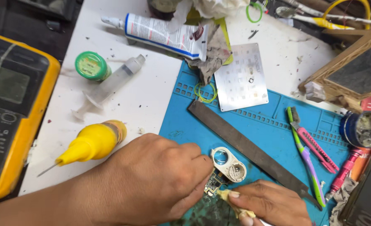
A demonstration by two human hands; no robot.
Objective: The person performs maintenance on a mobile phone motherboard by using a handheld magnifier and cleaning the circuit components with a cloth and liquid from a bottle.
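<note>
My left hand point(152, 180) rests on the blue work mat point(273, 129), its fingertips pinching a small circuit board point(212, 186) with a silver two-ring camera frame point(228, 164) on it. Just to the right, my right hand point(269, 205) holds a small yellowish wad of cloth point(227, 196) against the board's lower edge. A long flat metal file point(248, 148) lies diagonally across the mat right behind both hands.
A yellow squeeze bottle with needle tip point(91, 144), a syringe point(110, 83), a green-lidded jar point(92, 65) and a white glue tube point(164, 35) lie on the white table. A metal stencil plate point(240, 77), toothbrush point(304, 155), pink cutter point(315, 146), round tin point(363, 129) and yellow multimeter point(14, 109) surround the mat.
</note>
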